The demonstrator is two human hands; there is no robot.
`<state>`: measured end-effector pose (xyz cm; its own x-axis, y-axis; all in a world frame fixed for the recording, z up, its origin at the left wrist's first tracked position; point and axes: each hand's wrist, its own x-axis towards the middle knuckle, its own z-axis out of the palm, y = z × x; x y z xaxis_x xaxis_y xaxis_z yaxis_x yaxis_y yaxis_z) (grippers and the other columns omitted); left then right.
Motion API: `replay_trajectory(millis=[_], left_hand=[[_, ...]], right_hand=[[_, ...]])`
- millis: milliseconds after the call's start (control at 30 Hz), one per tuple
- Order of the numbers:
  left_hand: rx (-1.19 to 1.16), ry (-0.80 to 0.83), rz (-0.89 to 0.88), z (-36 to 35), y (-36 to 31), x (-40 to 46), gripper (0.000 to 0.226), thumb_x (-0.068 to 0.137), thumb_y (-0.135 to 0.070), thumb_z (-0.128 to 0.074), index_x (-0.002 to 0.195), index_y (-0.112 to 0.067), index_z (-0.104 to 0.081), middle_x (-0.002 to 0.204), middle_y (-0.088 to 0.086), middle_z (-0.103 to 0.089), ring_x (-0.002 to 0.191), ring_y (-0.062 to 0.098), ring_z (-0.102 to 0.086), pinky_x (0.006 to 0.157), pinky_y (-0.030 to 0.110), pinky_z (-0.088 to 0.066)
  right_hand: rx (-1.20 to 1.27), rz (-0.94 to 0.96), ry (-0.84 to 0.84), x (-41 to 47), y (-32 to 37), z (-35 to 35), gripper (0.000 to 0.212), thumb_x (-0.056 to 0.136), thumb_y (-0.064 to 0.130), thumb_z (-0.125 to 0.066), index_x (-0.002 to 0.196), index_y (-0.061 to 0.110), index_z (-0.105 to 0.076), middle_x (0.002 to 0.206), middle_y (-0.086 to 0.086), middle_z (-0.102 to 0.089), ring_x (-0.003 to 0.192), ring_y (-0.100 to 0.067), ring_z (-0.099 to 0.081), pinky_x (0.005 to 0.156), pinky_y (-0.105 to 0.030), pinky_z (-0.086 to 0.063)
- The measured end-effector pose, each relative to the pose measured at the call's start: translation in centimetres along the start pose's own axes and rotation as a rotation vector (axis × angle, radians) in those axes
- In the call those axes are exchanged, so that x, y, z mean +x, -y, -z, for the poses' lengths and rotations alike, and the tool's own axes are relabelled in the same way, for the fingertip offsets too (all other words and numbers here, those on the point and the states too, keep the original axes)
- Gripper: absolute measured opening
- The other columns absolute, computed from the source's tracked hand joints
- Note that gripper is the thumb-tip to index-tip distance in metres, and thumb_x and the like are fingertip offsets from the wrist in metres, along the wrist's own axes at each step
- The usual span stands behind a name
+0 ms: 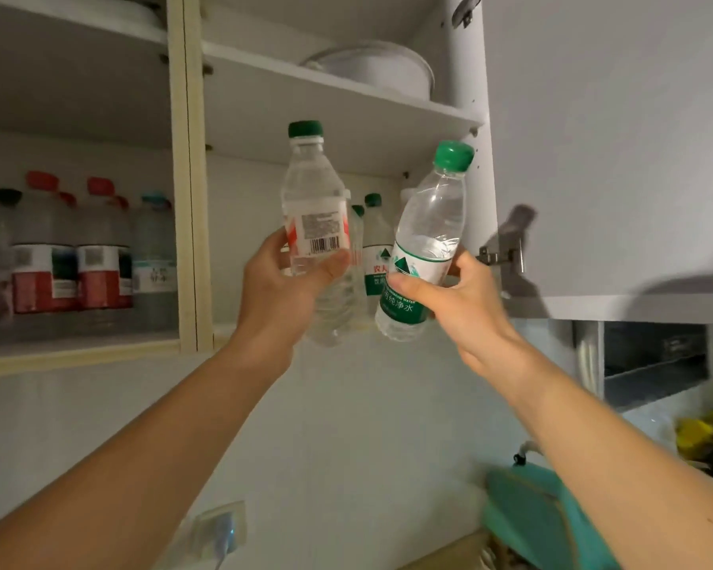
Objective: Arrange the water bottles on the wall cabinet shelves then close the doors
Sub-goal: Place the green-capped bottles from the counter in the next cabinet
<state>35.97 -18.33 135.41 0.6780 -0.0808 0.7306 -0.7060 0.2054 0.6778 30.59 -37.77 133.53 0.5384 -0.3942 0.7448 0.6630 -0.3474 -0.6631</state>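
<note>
on the far left, red-capped bottles stand blurred on the lower shelf of the wall cabinet. right of the divider, the left hand grasps a green-capped bottle with a red and white label, nearly upright, likely ready to set inside. the right hand clasps a tilted green-label bottle, its cap angled toward the open door. between the hands, more bottles stand partly hidden; their count is unclear.
</note>
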Motion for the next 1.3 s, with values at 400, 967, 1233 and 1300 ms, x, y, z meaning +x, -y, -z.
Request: replay_trajectory(millis=[400, 967, 1233, 1300], left_hand=[[0.172, -0.084, 0.096, -2.9, 2.9, 6.1, 0.049, 0.085, -0.037, -0.077, 0.13, -0.024, -0.063, 0.113, -0.005, -0.072, 0.094, 0.012, -0.068, 0.075, 0.026, -0.05], [0.435, 0.116, 0.107, -6.8, 6.6, 10.4, 0.056, 0.087, -0.061, -0.066, 0.136, -0.036, -0.057, 0.119, -0.01, -0.065, 0.099, 0.013, -0.058, 0.083, 0.031, -0.051], [0.48, 0.111, 0.109, -9.8, 8.5, 12.3, 0.049, 0.088, -0.053, -0.069, 0.129, -0.026, -0.061, 0.095, -0.015, -0.064, 0.072, 0.0, -0.057, 0.055, 0.02, -0.04], [0.549, 0.093, 0.1, -10.6, 8.8, 12.6, 0.047, 0.088, -0.053, -0.068, 0.124, -0.024, -0.062, 0.086, -0.016, -0.061, 0.068, 0.002, -0.059, 0.053, 0.02, -0.042]], right_hand=[[-0.07, -0.073, 0.024, 8.2, -3.1, 2.1, 0.05, 0.073, 0.019, -0.091, 0.118, 0.022, -0.067, 0.105, 0.003, -0.077, 0.094, -0.02, -0.075, 0.089, -0.047, -0.06], [-0.455, 0.006, 0.042, 13.0, -7.3, 3.3, 0.053, 0.085, 0.045, -0.078, 0.129, 0.022, -0.062, 0.116, 0.006, -0.072, 0.099, -0.013, -0.068, 0.084, -0.031, -0.053], [-0.489, -0.014, -0.012, 14.3, -9.0, 3.9, 0.052, 0.086, 0.046, -0.077, 0.128, 0.019, -0.062, 0.117, 0.001, -0.072, 0.103, -0.019, -0.068, 0.091, -0.04, -0.056], [-0.499, -0.018, -0.025, 14.5, -9.4, 4.1, 0.052, 0.086, 0.045, -0.077, 0.128, 0.019, -0.062, 0.118, 0.0, -0.072, 0.106, -0.021, -0.067, 0.095, -0.043, -0.055]])
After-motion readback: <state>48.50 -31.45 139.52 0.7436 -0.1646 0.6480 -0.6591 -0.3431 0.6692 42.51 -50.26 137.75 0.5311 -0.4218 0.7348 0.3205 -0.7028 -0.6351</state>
